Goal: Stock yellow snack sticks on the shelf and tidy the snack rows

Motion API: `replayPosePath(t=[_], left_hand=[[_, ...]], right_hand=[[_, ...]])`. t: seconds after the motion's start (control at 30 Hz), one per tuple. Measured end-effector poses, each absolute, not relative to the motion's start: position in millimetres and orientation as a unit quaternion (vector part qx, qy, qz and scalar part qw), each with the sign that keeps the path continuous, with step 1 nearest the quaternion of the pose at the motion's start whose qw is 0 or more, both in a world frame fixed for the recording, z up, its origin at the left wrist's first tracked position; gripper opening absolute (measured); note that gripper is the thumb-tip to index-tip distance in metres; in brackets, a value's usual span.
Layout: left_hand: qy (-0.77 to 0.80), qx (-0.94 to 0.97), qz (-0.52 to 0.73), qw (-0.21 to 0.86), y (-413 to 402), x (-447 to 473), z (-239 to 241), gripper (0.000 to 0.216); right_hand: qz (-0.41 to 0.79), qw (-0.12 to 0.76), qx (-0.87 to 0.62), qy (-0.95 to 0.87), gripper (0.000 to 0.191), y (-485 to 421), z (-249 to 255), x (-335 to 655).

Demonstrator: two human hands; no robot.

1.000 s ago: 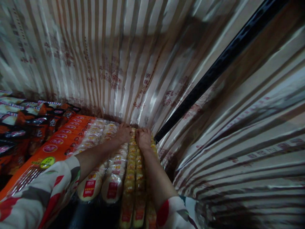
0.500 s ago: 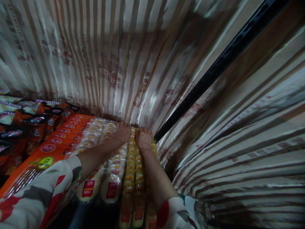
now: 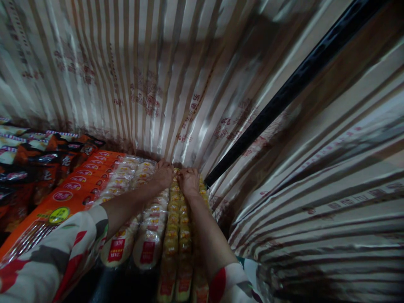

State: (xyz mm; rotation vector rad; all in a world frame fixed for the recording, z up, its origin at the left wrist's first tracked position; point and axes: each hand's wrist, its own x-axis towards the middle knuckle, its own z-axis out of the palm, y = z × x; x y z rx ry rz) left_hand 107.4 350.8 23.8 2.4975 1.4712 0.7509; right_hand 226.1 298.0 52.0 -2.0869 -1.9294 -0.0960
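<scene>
Two hands [image 3: 189, 182] at the far end of the yellow snack rows [image 3: 172, 240]

The left hand [image 3: 164, 174] and the right hand [image 3: 190, 180] are close together, fingers bent down at the far end of the yellow snack rows; whether they grip a packet or only press on it, I cannot tell. The rows lie side by side in clear wrap, running from the near edge back to the curtain, and the right forearm [image 3: 208, 231] crosses over part of them. Just left of these are two rows of white round rice crackers [image 3: 147, 250] with red labels, the left forearm [image 3: 129, 206] passing above them. Next come overlapping orange packets [image 3: 63, 195], then black-and-orange bags [image 3: 47, 158] at the far left. Patterned white sleeves [image 3: 47, 256] cover the upper arms. A striped, shiny curtain [image 3: 120, 71] hangs behind, and a black pole [image 3: 284, 101] slants up to the right in front of it
</scene>
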Motion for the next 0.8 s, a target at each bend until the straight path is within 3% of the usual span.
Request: replayPosePath(t=[0.3, 0.53, 0.8], left_hand=[[0.465, 0.857, 0.211, 0.076, 365.6, 109.8, 25.4, 0.038], [0.424, 0.889, 0.145, 0.09, 368.2, 107.2, 30.1, 0.026], [0.434, 0.873, 0.197, 0.104, 358.8, 109.3, 34.0, 0.041]], right_hand=[[-0.052, 0.145, -0.73, -0.665, 0.017, 297.1, 46.1, 227.4], [-0.054, 0.147, -0.734, -0.661, 0.018, 297.9, 44.7, 227.1], [-0.056, 0.237, -0.711, -0.66, 0.022, 302.1, 39.6, 242.0]])
